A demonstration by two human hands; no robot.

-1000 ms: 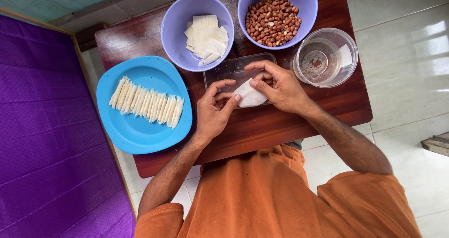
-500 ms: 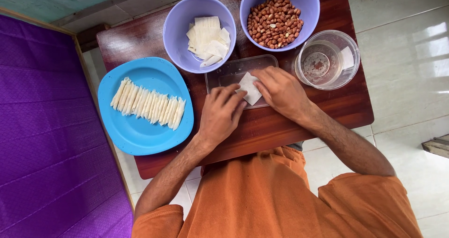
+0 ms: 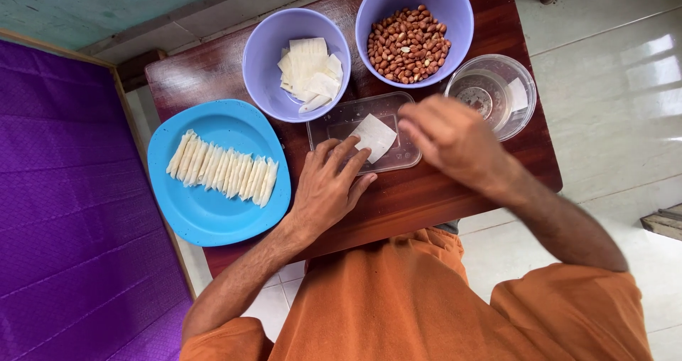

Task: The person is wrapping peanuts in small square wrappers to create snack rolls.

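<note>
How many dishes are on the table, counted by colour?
Purple bowls: 2
Blue plate: 1
Clear tray: 1
Clear bowl: 1
Total: 5

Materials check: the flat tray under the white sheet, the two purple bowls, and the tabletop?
Flat tray: looks like clear thin plastic; the wood shows through it and its rim glints.
Purple bowls: probably moulded plastic, an even matte colour with smooth rims.
Tabletop: seems to be dark reddish wood with a glossy varnish; grain streaks and reflections show.
</note>
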